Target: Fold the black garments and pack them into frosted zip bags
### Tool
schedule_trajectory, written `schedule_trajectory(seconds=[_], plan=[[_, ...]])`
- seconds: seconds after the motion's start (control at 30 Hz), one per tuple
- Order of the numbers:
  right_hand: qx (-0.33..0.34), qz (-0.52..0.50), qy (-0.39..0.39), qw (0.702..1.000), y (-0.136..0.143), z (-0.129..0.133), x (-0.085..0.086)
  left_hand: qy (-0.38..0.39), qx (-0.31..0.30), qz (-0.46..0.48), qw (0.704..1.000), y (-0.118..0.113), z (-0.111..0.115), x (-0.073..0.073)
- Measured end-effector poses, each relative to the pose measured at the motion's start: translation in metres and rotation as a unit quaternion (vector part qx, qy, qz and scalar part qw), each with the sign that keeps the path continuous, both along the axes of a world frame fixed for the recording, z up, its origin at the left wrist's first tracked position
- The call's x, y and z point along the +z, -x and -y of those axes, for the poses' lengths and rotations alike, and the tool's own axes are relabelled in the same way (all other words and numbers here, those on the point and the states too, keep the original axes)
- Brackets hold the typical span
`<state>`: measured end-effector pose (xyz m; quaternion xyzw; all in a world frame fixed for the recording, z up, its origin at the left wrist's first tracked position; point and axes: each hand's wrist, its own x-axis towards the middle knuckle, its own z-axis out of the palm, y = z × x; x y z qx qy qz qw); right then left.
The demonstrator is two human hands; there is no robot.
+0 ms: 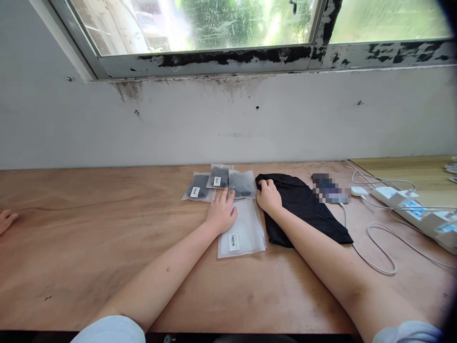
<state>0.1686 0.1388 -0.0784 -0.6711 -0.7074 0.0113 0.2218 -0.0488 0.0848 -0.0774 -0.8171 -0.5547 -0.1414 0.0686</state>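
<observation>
My left hand [221, 214] lies flat, fingers spread, on the upper left part of a stack of frosted plastic bags [246, 228] that bears a white barcode label. Its fingertips reach the lower edges of the filled bags behind it. Those are three small frosted bags with dark contents: a left one [200, 186], a middle one [219, 176] and a right one [242, 185]. At the upper left edge of a folded black cloth item [303, 209], my right hand [269, 196] has its fingers curled on the fabric. The cloth's exact kind cannot be made out.
A blurred-out phone-like object [330, 188] lies right of the cloth. White cables [383, 271] loop towards a power strip [417, 212] with chargers. Another person's hand [6, 220] rests at the far left of the wooden table [107, 238]. A wall and window stand behind.
</observation>
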Motion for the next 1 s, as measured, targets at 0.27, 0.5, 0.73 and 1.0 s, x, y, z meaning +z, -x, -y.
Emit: schedule_trajectory(seconds=[0.27, 0.5, 0.73, 1.0], plan=[[-0.044, -0.026, 0.066, 0.996, -0.003, -0.009, -0.003, 0.039, -0.011, -0.017, 0.999, -0.001, -0.002, -0.003], [-0.039, -0.061, 0.06, 0.996, -0.007, -0.01, -0.001, 0.036, -0.028, 0.016, 0.999, 0.001, -0.002, -0.003], [-0.019, -0.006, 0.093, 0.995, -0.009, -0.013, -0.001, 0.047, -0.035, 0.025, 0.998, 0.001, -0.001, -0.001], [-0.041, -0.065, 0.067, 0.995, -0.016, -0.016, 0.001, 0.034, -0.025, 0.037, 0.998, 0.002, 0.0, -0.001]])
